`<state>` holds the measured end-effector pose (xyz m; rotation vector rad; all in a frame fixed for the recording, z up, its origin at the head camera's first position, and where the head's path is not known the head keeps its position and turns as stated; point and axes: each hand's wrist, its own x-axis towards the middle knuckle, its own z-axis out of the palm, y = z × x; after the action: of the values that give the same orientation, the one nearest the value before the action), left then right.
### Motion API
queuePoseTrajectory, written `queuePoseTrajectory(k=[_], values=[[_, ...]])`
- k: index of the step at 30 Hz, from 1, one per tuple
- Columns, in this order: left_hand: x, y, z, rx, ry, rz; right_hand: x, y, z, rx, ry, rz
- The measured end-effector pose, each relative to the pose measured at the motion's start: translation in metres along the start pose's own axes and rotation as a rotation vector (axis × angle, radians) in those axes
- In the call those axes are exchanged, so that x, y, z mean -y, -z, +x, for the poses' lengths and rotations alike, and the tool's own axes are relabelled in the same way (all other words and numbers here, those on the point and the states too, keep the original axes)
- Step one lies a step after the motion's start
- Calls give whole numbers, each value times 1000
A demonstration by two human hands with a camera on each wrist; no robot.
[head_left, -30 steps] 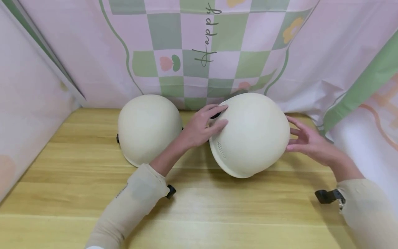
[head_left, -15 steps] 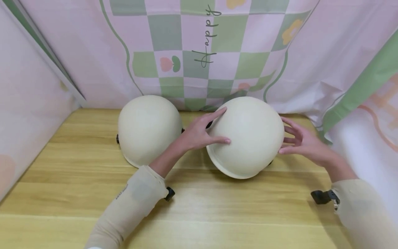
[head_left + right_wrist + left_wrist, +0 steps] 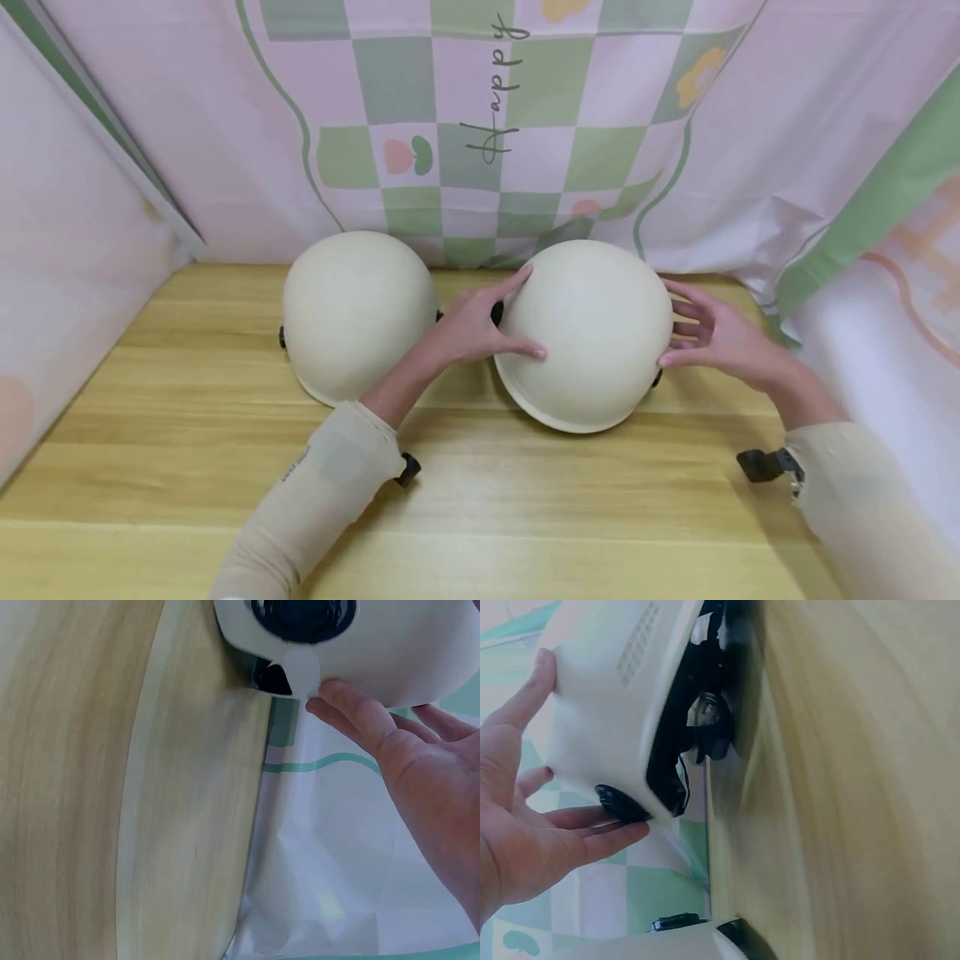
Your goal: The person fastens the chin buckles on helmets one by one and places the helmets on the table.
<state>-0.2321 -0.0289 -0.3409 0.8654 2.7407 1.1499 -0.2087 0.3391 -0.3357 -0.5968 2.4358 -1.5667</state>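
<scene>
Two cream helmets stand side by side on the wooden table. The right helmet (image 3: pixel 588 333) is held between both hands, dome up. My left hand (image 3: pixel 472 327) grips its left side, thumb on the front of the shell and fingers around a black round fitting (image 3: pixel 621 804). On the opposite side my right hand (image 3: pixel 716 337) holds the shell, with fingertips by the lower edge near another black fitting (image 3: pixel 304 616). Black lining and straps (image 3: pixel 705 720) show under the rim, which looks tilted off the table in the left wrist view. The left helmet (image 3: pixel 356 308) is untouched behind my left forearm.
The wooden table (image 3: pixel 480 517) stretches toward the front. A checked curtain (image 3: pixel 480 100) hangs right behind the helmets, with pale cloth at both sides. Black camera mounts (image 3: pixel 765 465) stick out from the sleeves.
The right helmet has turned more upright, come down and shifted slightly left. My right hand followed it leftward, and my left thumb slid down the shell. The left helmet has stayed put.
</scene>
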Motion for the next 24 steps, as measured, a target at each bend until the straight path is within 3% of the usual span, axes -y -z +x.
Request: queuePoseTrajectory(k=[14, 24], values=[[11, -8, 1, 36, 22, -3, 0, -3, 8, 7, 32, -64], [14, -12, 1, 50, 52, -67, -1, -3, 12, 7, 58, -124]])
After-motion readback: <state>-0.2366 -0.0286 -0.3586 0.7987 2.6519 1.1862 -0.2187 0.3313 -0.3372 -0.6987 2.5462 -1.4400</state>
